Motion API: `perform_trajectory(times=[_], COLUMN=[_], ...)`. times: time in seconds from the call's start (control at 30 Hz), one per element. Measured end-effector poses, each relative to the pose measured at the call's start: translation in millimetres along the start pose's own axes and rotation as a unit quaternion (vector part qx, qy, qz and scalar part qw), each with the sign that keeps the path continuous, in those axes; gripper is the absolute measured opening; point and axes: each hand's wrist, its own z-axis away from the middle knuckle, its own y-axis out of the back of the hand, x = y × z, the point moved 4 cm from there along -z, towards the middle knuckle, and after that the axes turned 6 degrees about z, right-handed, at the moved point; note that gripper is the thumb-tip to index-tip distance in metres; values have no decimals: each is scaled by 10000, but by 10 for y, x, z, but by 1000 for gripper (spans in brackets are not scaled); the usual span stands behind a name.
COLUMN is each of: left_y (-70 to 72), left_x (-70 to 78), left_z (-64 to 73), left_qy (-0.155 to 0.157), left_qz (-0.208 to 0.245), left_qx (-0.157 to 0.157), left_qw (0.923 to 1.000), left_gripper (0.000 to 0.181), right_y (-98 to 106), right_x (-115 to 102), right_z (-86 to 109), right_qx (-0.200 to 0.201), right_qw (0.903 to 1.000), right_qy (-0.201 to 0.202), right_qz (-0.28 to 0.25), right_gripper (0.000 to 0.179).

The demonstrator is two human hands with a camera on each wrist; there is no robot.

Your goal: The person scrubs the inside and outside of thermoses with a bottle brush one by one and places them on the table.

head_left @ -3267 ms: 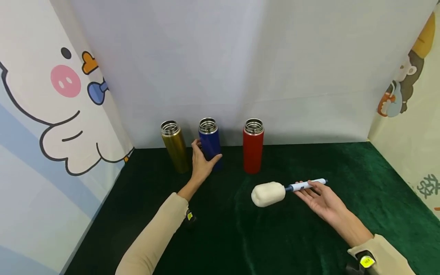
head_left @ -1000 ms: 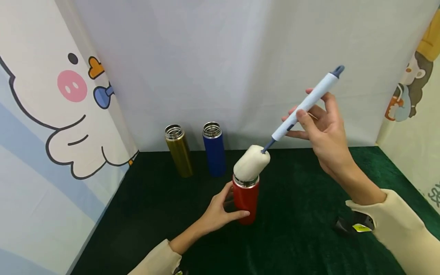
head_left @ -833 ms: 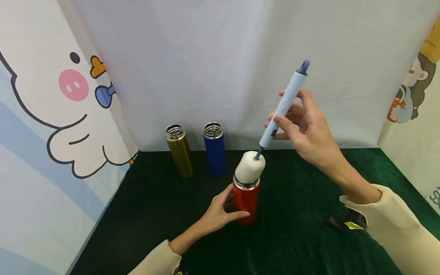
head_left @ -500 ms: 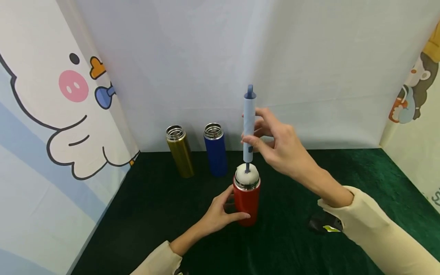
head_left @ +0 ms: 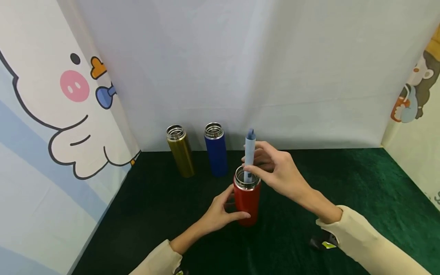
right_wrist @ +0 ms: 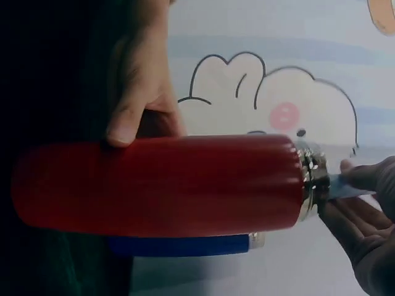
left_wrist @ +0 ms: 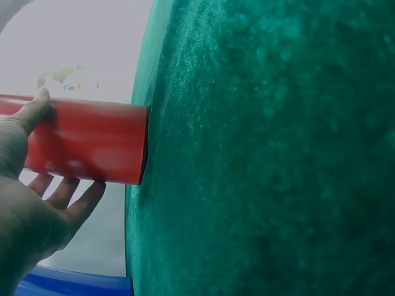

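A red thermos bottle [head_left: 246, 204] stands upright without a lid on the green cloth. My left hand [head_left: 220, 214] grips it low on its left side, thumb in front and fingers behind. In the left wrist view that hand [left_wrist: 37, 191] spans the red bottle [left_wrist: 92, 142]. My right hand [head_left: 278, 170] pinches the pale blue handle of a bottle brush [head_left: 249, 152] just above the steel mouth. The brush's white sponge head is hidden inside the bottle. In the right wrist view the right hand's fingers [right_wrist: 364, 209] hold the handle right at the rim.
A gold bottle [head_left: 182, 156] and a blue bottle [head_left: 216, 154], both without lids, stand behind and to the left near the white backdrop [head_left: 192, 68]. Green cloth [head_left: 326, 179] covers the table. Printed cartoon sheets [head_left: 38, 160] hang at the sides.
The left hand went from the blue bottle to the red one, which now stands nearer. The right hand raised the brush over the red bottle and pushed its sponge down inside.
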Motion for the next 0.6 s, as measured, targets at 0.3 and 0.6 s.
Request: perform_trajectory(times=[0.3, 0.6], left_y=[-11, -6], left_x=[-19, 133], left_z=[-58, -16], left_qy=[-14, -126], left_qz=[-73, -704], left_qx=[-276, 351], left_qw=[9996, 9968], left_gripper=[82, 78], right_y=[-10, 112], right_x=[207, 136], right_z=[146, 287], right_qx=[291, 760], right_qw=[9989, 9948], right_qy=[-192, 87], right_qz=[-319, -669], right_gripper=[54, 52])
